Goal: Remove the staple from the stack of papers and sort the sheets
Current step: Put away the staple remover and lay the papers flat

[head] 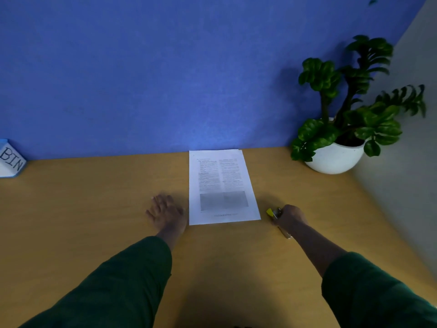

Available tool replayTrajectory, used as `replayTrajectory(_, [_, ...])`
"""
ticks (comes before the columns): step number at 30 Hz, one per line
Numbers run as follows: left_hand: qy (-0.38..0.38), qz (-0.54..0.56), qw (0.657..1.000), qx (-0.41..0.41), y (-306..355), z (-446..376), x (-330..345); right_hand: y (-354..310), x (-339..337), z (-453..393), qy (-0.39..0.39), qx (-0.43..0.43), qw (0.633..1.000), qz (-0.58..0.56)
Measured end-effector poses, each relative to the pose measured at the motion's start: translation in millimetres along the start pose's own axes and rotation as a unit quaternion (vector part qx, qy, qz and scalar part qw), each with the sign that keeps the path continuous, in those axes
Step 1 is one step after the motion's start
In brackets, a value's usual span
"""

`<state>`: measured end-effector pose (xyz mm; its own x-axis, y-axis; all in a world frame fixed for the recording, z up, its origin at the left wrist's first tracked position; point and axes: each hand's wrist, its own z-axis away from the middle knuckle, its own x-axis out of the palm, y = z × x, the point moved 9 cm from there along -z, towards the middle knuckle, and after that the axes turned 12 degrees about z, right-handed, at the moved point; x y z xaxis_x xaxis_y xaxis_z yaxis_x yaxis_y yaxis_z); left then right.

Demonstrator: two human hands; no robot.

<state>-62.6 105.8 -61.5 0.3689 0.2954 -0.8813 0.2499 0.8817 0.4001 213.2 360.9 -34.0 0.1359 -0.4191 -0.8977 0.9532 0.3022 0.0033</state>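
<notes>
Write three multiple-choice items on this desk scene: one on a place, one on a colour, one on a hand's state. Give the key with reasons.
1. Where does the potted plant stand?
A. far right corner of the desk
B. far left corner
C. on the papers

2. What colour is the tip of the staple remover?
A. red
B. yellow
C. white

3. How is the left hand?
A. gripping the papers
B. holding the bin
C. flat on the desk, fingers spread

Key: 1 A, its white pot sits by the right wall. 2 B, yellow shows beyond the right hand. 3 C, it lies beside the stack of papers, apart from the bin.
</notes>
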Motion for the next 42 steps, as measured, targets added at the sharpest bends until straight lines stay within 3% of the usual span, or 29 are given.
replayTrajectory(12, [0.03,0.026,0.997,-0.067,-19.2,7.9,-28.0,7.9,-61.7,-71.7,0.067,0.015,0.994,-0.087])
replayTrajectory(32, [0.044,0.037,0.994,-0.093,-16.4,11.0,-29.1,-0.1,-49.9,-91.5,0.076,0.009,0.996,-0.055])
replayTrajectory(42, [0.038,0.053,0.994,-0.09,-11.7,21.1,-32.3,-6.9,-67.3,-85.4,0.157,-0.009,0.987,-0.015])
